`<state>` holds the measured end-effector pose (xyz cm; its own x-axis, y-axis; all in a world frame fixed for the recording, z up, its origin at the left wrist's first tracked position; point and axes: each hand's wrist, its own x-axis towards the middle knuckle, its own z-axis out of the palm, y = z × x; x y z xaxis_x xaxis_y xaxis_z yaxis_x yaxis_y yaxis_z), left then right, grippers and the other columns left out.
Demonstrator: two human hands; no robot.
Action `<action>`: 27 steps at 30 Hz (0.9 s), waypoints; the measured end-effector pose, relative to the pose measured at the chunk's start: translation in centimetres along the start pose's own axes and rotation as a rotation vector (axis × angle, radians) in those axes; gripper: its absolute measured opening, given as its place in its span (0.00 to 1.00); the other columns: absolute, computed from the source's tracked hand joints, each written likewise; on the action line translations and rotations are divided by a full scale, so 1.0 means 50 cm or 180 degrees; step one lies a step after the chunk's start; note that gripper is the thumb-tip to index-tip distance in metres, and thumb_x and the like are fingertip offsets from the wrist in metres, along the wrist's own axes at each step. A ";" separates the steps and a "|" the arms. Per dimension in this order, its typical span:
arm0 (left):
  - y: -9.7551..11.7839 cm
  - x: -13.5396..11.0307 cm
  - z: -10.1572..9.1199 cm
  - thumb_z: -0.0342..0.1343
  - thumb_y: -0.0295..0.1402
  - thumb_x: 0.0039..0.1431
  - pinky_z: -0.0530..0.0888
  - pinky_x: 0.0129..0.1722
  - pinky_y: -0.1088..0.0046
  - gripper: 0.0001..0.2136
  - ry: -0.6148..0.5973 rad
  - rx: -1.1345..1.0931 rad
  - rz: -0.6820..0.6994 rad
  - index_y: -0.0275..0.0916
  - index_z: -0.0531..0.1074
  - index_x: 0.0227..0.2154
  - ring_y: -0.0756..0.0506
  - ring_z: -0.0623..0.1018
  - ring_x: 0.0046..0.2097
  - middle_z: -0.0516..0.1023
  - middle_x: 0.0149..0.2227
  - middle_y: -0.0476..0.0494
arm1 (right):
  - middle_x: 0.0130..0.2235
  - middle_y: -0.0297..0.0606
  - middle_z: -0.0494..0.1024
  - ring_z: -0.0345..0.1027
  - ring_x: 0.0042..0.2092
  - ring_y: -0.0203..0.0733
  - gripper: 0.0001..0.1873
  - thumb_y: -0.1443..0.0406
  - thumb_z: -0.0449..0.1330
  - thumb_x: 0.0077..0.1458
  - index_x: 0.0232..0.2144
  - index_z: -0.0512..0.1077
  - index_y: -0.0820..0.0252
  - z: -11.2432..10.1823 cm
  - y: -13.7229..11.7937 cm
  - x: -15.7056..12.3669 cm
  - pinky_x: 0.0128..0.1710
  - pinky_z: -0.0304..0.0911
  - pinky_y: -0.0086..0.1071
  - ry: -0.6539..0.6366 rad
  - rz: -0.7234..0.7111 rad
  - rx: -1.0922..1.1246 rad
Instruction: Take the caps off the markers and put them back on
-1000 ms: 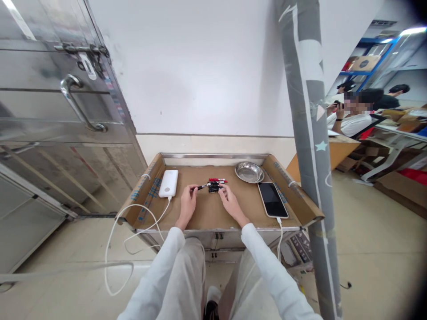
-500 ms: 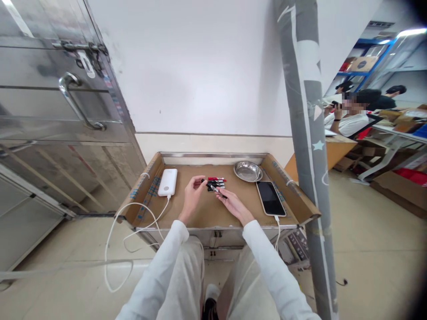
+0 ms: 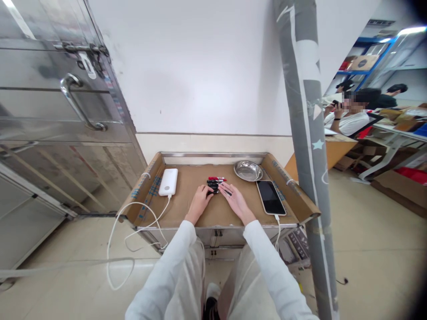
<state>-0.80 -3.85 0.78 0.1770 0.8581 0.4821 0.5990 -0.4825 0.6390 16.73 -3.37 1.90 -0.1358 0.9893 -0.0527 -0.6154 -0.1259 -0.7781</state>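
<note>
at centre frame the pens (image 3: 216, 182) lie bunched on the tray (image 3: 182, 210); left hand (image 3: 199, 201) curls onto them, grip unclear; right hand (image 3: 236, 201) lies flat, open, touching one stray black pen (image 3: 227, 192).

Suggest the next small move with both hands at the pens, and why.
Probably nudge the black pen by the fingertips of the right hand into the pen bunch: it lies angled and apart, while the left hand touches the bunch's near side.
</note>
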 end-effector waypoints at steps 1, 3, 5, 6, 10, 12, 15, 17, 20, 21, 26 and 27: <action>0.006 0.002 0.002 0.52 0.30 0.60 0.68 0.50 0.62 0.06 0.0078 0.0090 0.0077 0.40 0.70 0.39 0.44 0.71 0.46 0.71 0.41 0.43 | 0.47 0.44 0.76 0.68 0.53 0.43 0.13 0.59 0.56 0.56 0.37 0.75 0.61 -0.001 0.000 -0.001 0.58 0.62 0.40 0.0000 0.0048 0.0028; 0.021 0.003 0.001 0.49 0.31 0.62 0.67 0.51 0.62 0.08 0.0154 0.0154 0.0220 0.40 0.68 0.43 0.44 0.70 0.48 0.70 0.44 0.42 | 0.49 0.45 0.75 0.66 0.55 0.43 0.15 0.58 0.53 0.58 0.39 0.75 0.60 -0.001 0.000 -0.002 0.58 0.62 0.40 0.0015 0.0130 0.0069; 0.035 0.002 -0.002 0.47 0.32 0.63 0.66 0.52 0.63 0.09 0.0044 0.0156 0.0422 0.41 0.68 0.44 0.45 0.69 0.49 0.70 0.45 0.42 | 0.51 0.45 0.73 0.65 0.56 0.43 0.16 0.58 0.51 0.58 0.40 0.74 0.60 0.001 0.001 -0.005 0.57 0.62 0.39 0.0021 0.0190 0.0064; 0.040 0.001 -0.003 0.47 0.33 0.63 0.66 0.53 0.63 0.09 -0.0055 0.0155 0.0536 0.41 0.69 0.44 0.45 0.69 0.49 0.70 0.45 0.42 | 0.51 0.45 0.73 0.65 0.56 0.43 0.17 0.57 0.50 0.58 0.41 0.74 0.60 0.004 0.003 -0.006 0.57 0.62 0.39 0.0002 0.0217 0.0027; 0.047 -0.005 -0.003 0.51 0.36 0.62 0.67 0.52 0.64 0.08 -0.0419 0.0155 0.0778 0.42 0.71 0.41 0.45 0.70 0.47 0.71 0.43 0.43 | 0.51 0.44 0.73 0.66 0.54 0.43 0.17 0.58 0.51 0.57 0.41 0.74 0.58 0.018 0.017 -0.008 0.50 0.66 0.39 -0.0180 0.0312 -0.0266; 0.044 -0.006 -0.001 0.52 0.36 0.61 0.68 0.51 0.64 0.07 -0.0500 0.0169 0.0747 0.42 0.71 0.40 0.45 0.70 0.46 0.72 0.42 0.44 | 0.51 0.42 0.74 0.67 0.52 0.42 0.15 0.60 0.53 0.55 0.41 0.75 0.56 0.025 0.024 -0.010 0.46 0.68 0.36 -0.0219 0.0325 -0.0313; 0.039 -0.005 0.000 0.52 0.35 0.61 0.69 0.49 0.64 0.06 -0.0546 0.0191 0.0745 0.42 0.71 0.37 0.45 0.71 0.45 0.72 0.41 0.44 | 0.50 0.41 0.74 0.67 0.51 0.41 0.14 0.62 0.56 0.52 0.41 0.75 0.56 0.032 0.032 -0.015 0.42 0.67 0.32 -0.0242 0.0283 -0.0231; 0.038 -0.004 0.001 0.52 0.34 0.61 0.68 0.49 0.64 0.05 -0.0569 0.0247 0.0810 0.41 0.70 0.37 0.45 0.71 0.44 0.73 0.40 0.45 | 0.50 0.40 0.75 0.68 0.49 0.39 0.15 0.64 0.58 0.50 0.42 0.75 0.56 0.035 0.034 -0.019 0.42 0.67 0.30 -0.0290 0.0266 -0.0186; 0.041 -0.003 0.004 0.48 0.34 0.63 0.68 0.49 0.64 0.06 -0.0532 0.0445 0.0894 0.40 0.68 0.37 0.45 0.71 0.44 0.73 0.39 0.45 | 0.49 0.39 0.75 0.68 0.49 0.38 0.17 0.66 0.60 0.47 0.42 0.75 0.55 0.037 0.037 -0.022 0.47 0.64 0.30 -0.0418 0.0209 -0.0180; 0.041 -0.003 0.004 0.48 0.35 0.64 0.68 0.49 0.64 0.06 -0.0490 0.0512 0.0893 0.40 0.68 0.37 0.44 0.71 0.44 0.72 0.39 0.44 | 0.50 0.38 0.75 0.68 0.50 0.39 0.17 0.66 0.61 0.47 0.42 0.75 0.55 0.037 0.039 -0.021 0.49 0.63 0.31 -0.0437 0.0147 -0.0198; 0.029 -0.008 0.005 0.45 0.35 0.65 0.69 0.44 0.65 0.07 -0.0188 0.0477 0.0616 0.39 0.67 0.38 0.45 0.71 0.42 0.72 0.38 0.44 | 0.54 0.39 0.71 0.63 0.56 0.41 0.17 0.58 0.61 0.51 0.45 0.72 0.53 0.027 0.046 -0.013 0.59 0.55 0.39 -0.0072 -0.0731 -0.0895; 0.025 -0.009 0.005 0.46 0.34 0.65 0.70 0.44 0.66 0.07 -0.0188 0.0437 0.0539 0.39 0.66 0.38 0.45 0.71 0.41 0.72 0.37 0.44 | 0.55 0.39 0.70 0.62 0.57 0.41 0.18 0.57 0.60 0.53 0.46 0.71 0.52 0.024 0.044 -0.012 0.61 0.52 0.40 -0.0076 -0.0909 -0.1210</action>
<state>0.07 -4.77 1.21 0.3271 0.7775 0.5371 0.6568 -0.5957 0.4623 14.51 -4.32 0.97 -0.0231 0.9779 0.2077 -0.3036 0.1911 -0.9334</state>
